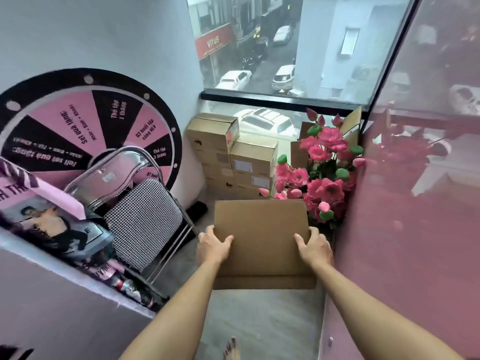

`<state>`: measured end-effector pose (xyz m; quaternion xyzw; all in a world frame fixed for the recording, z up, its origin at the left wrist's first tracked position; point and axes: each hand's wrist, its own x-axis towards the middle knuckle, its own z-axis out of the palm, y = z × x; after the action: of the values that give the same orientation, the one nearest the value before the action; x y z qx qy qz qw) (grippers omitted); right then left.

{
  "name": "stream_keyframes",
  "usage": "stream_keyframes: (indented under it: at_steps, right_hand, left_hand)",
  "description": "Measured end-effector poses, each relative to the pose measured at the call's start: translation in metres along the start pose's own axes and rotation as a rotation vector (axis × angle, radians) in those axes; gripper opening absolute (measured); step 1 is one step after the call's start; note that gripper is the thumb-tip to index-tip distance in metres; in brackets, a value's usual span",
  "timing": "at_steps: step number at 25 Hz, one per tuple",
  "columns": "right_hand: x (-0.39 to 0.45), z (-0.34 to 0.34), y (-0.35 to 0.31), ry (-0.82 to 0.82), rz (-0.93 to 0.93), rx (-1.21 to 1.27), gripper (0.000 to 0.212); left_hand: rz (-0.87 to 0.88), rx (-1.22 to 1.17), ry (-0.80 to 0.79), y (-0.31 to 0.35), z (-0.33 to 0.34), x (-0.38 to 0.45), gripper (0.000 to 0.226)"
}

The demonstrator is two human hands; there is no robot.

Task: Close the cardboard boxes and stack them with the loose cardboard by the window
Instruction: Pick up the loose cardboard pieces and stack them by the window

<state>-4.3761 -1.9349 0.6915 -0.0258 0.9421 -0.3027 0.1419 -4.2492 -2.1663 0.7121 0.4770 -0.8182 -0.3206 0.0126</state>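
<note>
I hold a flat brown cardboard piece out in front of me above the floor. My left hand grips its left edge, thumb on top. My right hand grips its right edge the same way. Ahead, under the window, stands a stack of closed cardboard boxes, several high in two columns. More loose cardboard leans in the right corner behind the flowers.
A bunch of pink artificial flowers stands to the right of the boxes. A folding chair with a checked seat and a pink-and-black prize wheel crowd the left. A pink glossy wall runs along the right. Grey floor forms a narrow passage.
</note>
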Motion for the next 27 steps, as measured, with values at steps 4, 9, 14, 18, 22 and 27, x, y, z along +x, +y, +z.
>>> stream_keyframes:
  at_steps: [4,9,14,18,22,27]
  right_hand:
    - [0.076,0.01,-0.03,0.012,0.02,-0.009,0.061]
    - [0.164,0.007,-0.075,0.057,0.106,-0.021,0.058]
    - [0.251,0.003,-0.114,0.076,0.155,-0.017,0.055]
    - [0.319,0.017,-0.135,0.045,0.18,-0.011,0.055]
    - [0.403,0.03,-0.159,-0.008,0.165,0.022,0.054]
    - [0.502,0.03,-0.198,-0.041,0.153,0.043,0.055]
  left_hand:
    - [0.024,-0.001,-0.048,0.036,0.015,0.082,0.074]
    - [0.065,0.05,-0.141,0.094,0.024,0.191,0.071]
    - [0.118,0.063,-0.172,0.149,0.032,0.286,0.071]
    - [0.108,0.058,-0.19,0.182,0.043,0.349,0.07]
    - [0.056,0.064,-0.182,0.216,0.051,0.415,0.071]
    - [0.032,0.043,-0.169,0.281,0.051,0.5,0.07]
